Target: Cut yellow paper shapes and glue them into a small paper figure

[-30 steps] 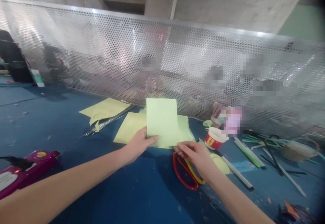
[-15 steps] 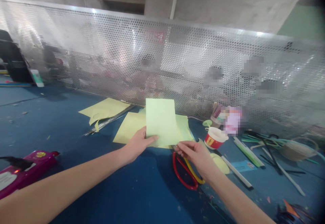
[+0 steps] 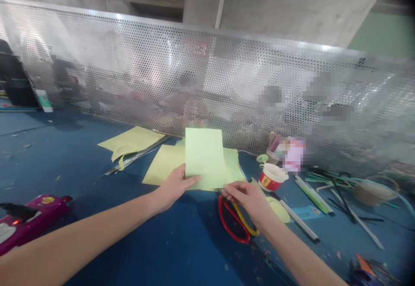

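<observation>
A light green paper sheet [image 3: 204,156] is held up over the table, pinched at its lower left between the thumb and fingers of my left hand [image 3: 177,184]. My right hand [image 3: 241,195] is closed near the sheet's lower right corner, its fingertips pinched together; what they hold is too small to make out. Scissors with red and yellow handles [image 3: 231,225] lie just below my right hand, partly hidden by it. Behind the held sheet, yellow paper [image 3: 162,165] and more green paper lie on the blue table.
Cut yellow paper [image 3: 132,141] and thin rods lie at the left. A magenta glue gun or similar device [image 3: 39,217] is front left. A red and white cup [image 3: 272,177], markers, strips and a basket [image 3: 372,191] stand right. A perforated metal screen [image 3: 129,65] runs behind.
The camera view has shifted slightly. Both hands and the green sheet keep nearly the same pose.
</observation>
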### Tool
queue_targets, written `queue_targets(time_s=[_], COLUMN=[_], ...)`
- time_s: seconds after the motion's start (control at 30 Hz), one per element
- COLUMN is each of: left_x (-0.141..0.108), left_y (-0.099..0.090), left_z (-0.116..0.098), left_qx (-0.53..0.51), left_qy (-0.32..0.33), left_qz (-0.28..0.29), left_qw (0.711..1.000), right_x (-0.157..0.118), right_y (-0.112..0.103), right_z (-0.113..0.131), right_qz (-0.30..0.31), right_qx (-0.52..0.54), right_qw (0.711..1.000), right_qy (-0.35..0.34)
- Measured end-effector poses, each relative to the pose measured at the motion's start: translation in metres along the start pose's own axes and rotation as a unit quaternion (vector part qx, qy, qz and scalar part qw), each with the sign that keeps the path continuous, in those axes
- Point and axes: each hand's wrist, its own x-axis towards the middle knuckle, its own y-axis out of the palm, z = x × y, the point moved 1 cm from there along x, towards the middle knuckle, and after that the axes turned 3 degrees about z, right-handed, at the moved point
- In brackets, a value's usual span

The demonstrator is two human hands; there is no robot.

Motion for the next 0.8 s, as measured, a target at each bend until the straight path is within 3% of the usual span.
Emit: queue_targets(time_s=[0.37, 0.8], left_x=[-0.0021, -0.0012], left_y=[0.0043, 0.0026], left_z=[-0.0023, 0.0], left_qx=[-0.03, -0.03], left_qy=[0.0, -0.004], left_qz=[0.024, 0.025], left_qw=[0.999, 0.999], right_x=[0.0002, -0.001], right_y=[-0.0024, -0.0006], right_z=[0.0011, 0.0033], right_qz=[-0.024, -0.009], right_qx=[-0.005, 0.006], right_qw=[1.0, 1.0], right_qy=[-0.007, 0.002])
